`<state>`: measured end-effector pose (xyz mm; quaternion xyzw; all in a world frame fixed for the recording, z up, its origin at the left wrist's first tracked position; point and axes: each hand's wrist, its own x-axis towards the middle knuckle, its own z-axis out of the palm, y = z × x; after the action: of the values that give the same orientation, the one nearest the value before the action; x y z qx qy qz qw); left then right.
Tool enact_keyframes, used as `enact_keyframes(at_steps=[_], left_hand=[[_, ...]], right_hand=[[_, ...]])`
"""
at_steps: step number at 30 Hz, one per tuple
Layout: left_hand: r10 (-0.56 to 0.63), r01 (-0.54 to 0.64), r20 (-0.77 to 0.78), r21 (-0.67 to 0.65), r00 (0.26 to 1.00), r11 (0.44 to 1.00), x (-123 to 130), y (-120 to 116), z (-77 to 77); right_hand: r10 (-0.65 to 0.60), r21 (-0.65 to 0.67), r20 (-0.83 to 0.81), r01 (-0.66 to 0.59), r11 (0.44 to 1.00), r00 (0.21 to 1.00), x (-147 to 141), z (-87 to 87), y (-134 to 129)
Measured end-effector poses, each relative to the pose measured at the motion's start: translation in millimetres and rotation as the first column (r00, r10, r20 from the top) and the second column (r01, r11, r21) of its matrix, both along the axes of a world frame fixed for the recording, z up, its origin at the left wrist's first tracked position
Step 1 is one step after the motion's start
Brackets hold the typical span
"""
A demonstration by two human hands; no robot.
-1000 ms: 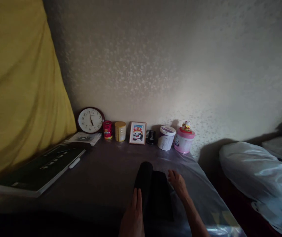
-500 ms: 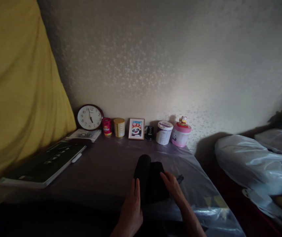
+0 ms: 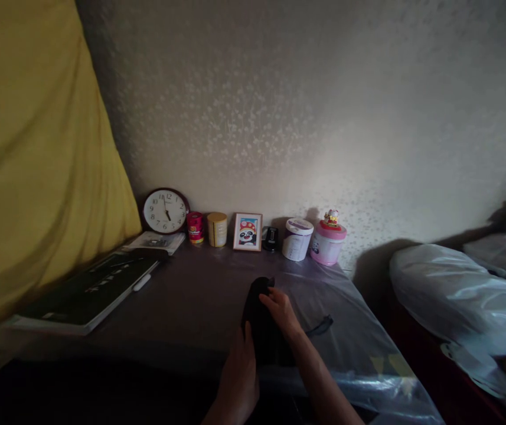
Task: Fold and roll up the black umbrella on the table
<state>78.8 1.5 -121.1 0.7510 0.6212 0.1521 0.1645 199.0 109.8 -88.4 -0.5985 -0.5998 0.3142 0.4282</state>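
Note:
A dark, soft bundle that looks like folded black cloth (image 3: 259, 321) lies near the front of the table; its exact kind is hard to make out in the dim light. My left hand (image 3: 238, 369) grips its near left side, with the fingers partly lost in shadow. Across its upper right side, my right hand (image 3: 281, 310) pinches the fabric between thumb and fingers. A thin dark strap-like piece (image 3: 322, 326) rests on the table to the right of the bundle; whether it joins the bundle is hidden behind my right wrist.
Plastic sheeting covers the table (image 3: 199, 295). Along the wall stand a clock (image 3: 166, 211), a red can (image 3: 195, 228), a yellow-lidded tub (image 3: 217, 229), a panda picture frame (image 3: 248, 232) and two tubs (image 3: 297, 239). A green-covered book (image 3: 88, 292) lies left; white plastic bags (image 3: 460, 295) sit right.
My right hand has moved left and away from me, folding the right-hand flap over the rolled part. The strap-like piece shows more fully. My left hand stays nearly in place.

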Motion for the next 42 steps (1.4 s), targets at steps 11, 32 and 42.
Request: enact_keyframes(at_steps=[11,32,42], left_hand=[[-0.013,0.009,-0.145,-0.033,0.989,0.999,-9.0,-2.9,9.0],[0.013,0.015,-0.064,0.41,0.998,0.912,-7.7,4.8,-12.6],[-0.082,0.077,0.003,0.332,0.997,0.94,-15.6,14.0,-27.2]], right_hand=[[0.12,-0.141,0.331,-0.076,0.987,0.936,-35.5,-5.2,3.7],[0.492,0.097,0.267,-0.531,0.842,0.829,-22.6,1.3,-26.9],[0.318,0.272,0.545,-0.522,0.809,0.776,4.0,-30.9,14.5]])
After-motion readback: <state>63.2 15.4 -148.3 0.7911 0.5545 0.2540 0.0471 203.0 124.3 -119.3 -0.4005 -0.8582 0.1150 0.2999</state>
